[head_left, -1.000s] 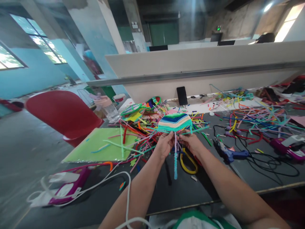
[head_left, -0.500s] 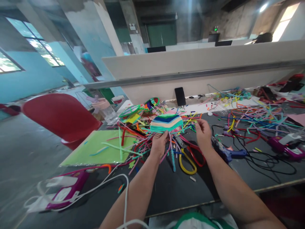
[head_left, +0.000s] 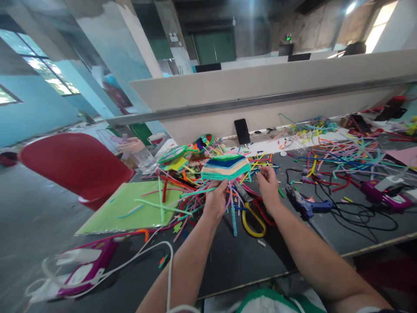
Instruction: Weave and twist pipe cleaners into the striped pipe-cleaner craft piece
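My left hand [head_left: 215, 199] pinches the lower edge of a striped panel of pipe cleaners [head_left: 226, 167], in bands of green, blue, cream and turquoise. To its right, my right hand [head_left: 269, 187] is closed with its fingertips together, a little apart from the panel. Whatever those fingertips hold, if anything, is too small to make out. Beneath both hands lie loose pipe cleaners [head_left: 192, 202] in many colours. A pair of scissors [head_left: 253, 225] with yellow and red handles rests between my forearms.
A blue glue gun [head_left: 312, 207] with a black cord lies at right, near a purple power strip [head_left: 386, 194]. On the left are a green sheet in plastic [head_left: 114, 208], another purple strip [head_left: 87, 269] and a white cable. A phone [head_left: 242, 131] leans against the partition.
My right hand has moved left, closer to the panel's right edge. My left hand still holds the panel. The whole view has shifted slightly.
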`<state>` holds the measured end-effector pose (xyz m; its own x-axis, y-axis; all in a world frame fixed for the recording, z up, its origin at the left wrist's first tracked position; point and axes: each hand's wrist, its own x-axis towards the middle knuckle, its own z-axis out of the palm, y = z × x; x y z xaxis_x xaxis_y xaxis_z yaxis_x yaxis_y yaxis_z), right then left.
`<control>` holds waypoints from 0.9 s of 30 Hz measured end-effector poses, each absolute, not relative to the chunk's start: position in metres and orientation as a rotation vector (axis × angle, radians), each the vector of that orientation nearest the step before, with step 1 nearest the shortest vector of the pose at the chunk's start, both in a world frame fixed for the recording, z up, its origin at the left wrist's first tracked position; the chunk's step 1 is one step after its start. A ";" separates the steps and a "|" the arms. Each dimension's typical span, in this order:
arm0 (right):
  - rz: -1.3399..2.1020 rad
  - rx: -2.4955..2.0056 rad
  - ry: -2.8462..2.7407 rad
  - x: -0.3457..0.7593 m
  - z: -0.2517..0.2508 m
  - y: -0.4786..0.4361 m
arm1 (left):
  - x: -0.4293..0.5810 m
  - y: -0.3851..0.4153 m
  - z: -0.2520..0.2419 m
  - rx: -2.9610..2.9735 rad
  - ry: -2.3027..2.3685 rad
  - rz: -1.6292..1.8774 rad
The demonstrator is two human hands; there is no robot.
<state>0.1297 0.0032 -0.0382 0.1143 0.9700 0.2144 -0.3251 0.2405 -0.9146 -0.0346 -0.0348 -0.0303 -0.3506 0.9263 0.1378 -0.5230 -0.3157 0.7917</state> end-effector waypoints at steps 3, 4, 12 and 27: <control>0.962 -0.829 -1.041 0.122 -0.038 -0.004 | -0.033 -0.034 -0.032 0.712 0.839 1.817; 0.937 -0.836 -1.039 0.120 -0.039 -0.004 | -0.033 -0.035 -0.032 0.708 0.846 1.814; 1.477 -0.744 -0.692 0.112 -0.040 -0.004 | -0.035 -0.035 -0.033 0.670 0.790 1.768; 1.491 -0.745 -0.706 0.112 -0.040 -0.003 | -0.047 -0.034 -0.033 0.518 0.800 1.682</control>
